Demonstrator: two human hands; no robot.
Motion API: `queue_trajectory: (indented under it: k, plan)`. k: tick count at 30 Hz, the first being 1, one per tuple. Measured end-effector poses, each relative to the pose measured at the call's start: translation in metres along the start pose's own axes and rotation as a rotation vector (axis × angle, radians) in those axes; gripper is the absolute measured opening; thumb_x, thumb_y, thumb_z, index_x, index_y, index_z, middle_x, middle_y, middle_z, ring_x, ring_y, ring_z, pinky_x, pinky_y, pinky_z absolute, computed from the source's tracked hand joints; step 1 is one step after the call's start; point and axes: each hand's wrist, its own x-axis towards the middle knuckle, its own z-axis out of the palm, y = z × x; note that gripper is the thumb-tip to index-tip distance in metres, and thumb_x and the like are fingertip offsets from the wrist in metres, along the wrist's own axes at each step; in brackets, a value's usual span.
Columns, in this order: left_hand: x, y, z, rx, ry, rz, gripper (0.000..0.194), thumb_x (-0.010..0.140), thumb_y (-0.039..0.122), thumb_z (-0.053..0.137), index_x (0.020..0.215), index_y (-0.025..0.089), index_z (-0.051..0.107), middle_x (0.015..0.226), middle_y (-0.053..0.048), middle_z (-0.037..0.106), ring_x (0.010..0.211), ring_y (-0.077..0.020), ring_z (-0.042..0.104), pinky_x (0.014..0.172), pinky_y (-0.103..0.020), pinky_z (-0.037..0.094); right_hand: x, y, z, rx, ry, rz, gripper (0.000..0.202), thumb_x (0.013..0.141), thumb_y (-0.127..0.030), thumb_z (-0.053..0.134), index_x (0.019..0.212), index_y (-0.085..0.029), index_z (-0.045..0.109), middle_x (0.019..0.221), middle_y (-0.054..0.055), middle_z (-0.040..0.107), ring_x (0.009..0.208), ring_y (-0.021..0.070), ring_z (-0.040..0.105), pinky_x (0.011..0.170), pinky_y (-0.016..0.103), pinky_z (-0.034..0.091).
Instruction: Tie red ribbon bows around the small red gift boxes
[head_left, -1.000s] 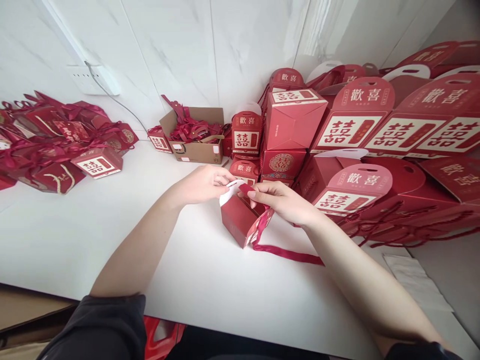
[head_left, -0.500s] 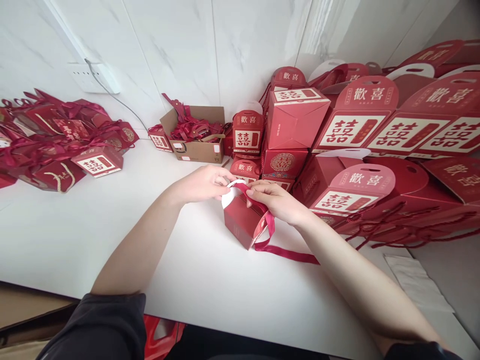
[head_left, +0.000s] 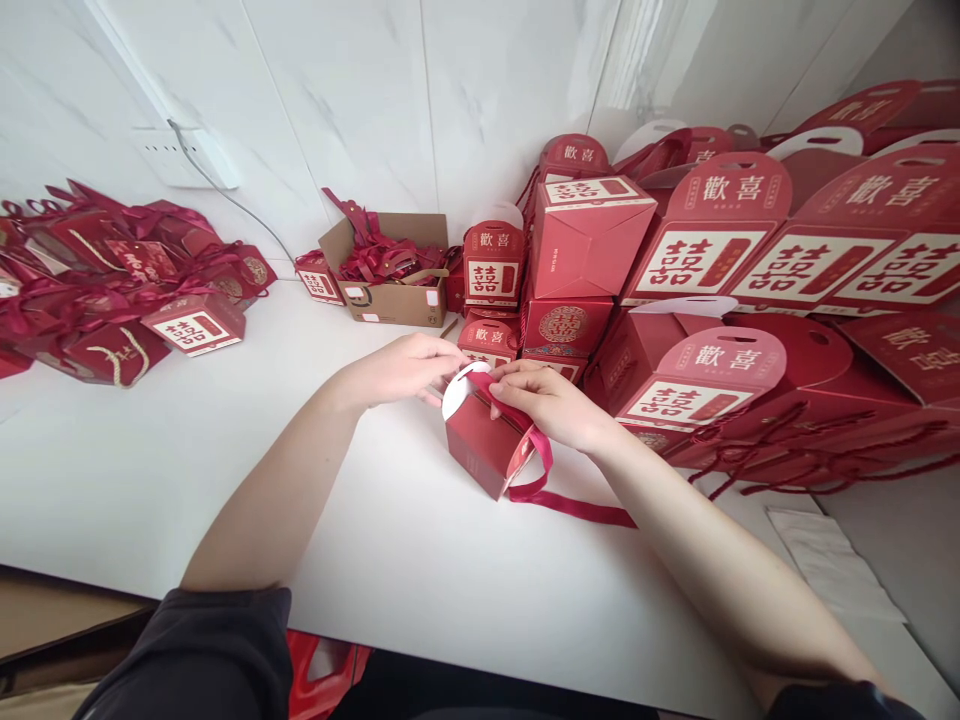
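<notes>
A small red gift box stands on the table in front of me, its white-lined handle flap raised. My right hand pinches a dark red ribbon at the top of the box, by the handle slot. From there the ribbon loops down the right side, and its tail lies on the table. My left hand is at the left of the flap with bent fingers. Some of its fingertips are behind the flap, so what they grip is hidden.
Stacked red gift boxes crowd the right side. A cardboard box of ribbons and tags stands by the wall. Ribboned boxes are piled on the left. White paper lies on the white table at right.
My left hand has shifted slightly left and down, its fingers off the flap's top edge and partly behind it. The ribbon lies closer to the slot. My right hand has barely moved.
</notes>
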Motion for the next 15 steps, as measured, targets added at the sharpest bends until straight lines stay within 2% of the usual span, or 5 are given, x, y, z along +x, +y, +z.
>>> queue_trajectory:
  k: [3, 7, 9, 12, 15]
  plan:
    - [0.002, -0.001, 0.001, 0.016, 0.007, 0.0, 0.036, 0.085, 0.05, 0.056, 0.094, 0.02, 0.072, 0.103, -0.006, 0.072, 0.1, -0.0234, 0.067, 0.079, -0.034, 0.058, 0.0, 0.0, 0.0, -0.006, -0.015, -0.007, 0.031, 0.091, -0.035, 0.057, 0.069, -0.02, 0.074, 0.109, 0.006, 0.065, 0.119, 0.0219, 0.052, 0.106, 0.033, 0.033]
    - [0.003, 0.0, 0.005, 0.068, 0.033, 0.027, 0.028, 0.081, 0.044, 0.06, 0.084, 0.018, 0.07, 0.089, -0.003, 0.069, 0.085, -0.0196, 0.067, 0.076, -0.033, 0.056, 0.0, 0.002, 0.0, -0.023, -0.028, -0.011, 0.03, 0.091, -0.035, 0.058, 0.071, -0.021, 0.074, 0.108, 0.006, 0.066, 0.12, 0.0218, 0.052, 0.106, 0.033, 0.033]
    - [0.001, 0.001, 0.002, 0.106, 0.034, 0.036, 0.024, 0.08, 0.042, 0.06, 0.082, 0.019, 0.068, 0.087, -0.002, 0.069, 0.085, -0.0195, 0.067, 0.075, -0.032, 0.055, 0.0, 0.001, -0.001, -0.041, -0.04, -0.031, 0.034, 0.093, -0.038, 0.054, 0.072, -0.02, 0.074, 0.104, 0.005, 0.068, 0.119, 0.0222, 0.052, 0.105, 0.033, 0.034]
    - [-0.003, -0.005, -0.018, 0.257, 0.111, 0.008, 0.017, 0.077, 0.035, 0.061, 0.077, 0.02, 0.068, 0.084, -0.002, 0.07, 0.087, -0.0213, 0.067, 0.073, -0.03, 0.051, -0.003, -0.002, -0.008, -0.047, -0.054, -0.041, 0.04, 0.097, -0.045, 0.047, 0.083, -0.019, 0.073, 0.103, 0.005, 0.069, 0.11, 0.0223, 0.057, 0.099, 0.034, 0.038]
    - [-0.01, -0.023, -0.051, 0.375, 0.261, -0.05, 0.012, 0.071, 0.032, 0.065, 0.065, 0.021, 0.066, 0.07, -0.002, 0.067, 0.074, -0.0222, 0.065, 0.063, -0.028, 0.046, -0.009, -0.01, -0.02, -0.063, -0.03, 0.009, 0.036, 0.096, -0.05, 0.047, 0.096, -0.02, 0.068, 0.105, 0.004, 0.068, 0.101, 0.0215, 0.061, 0.091, 0.034, 0.043]
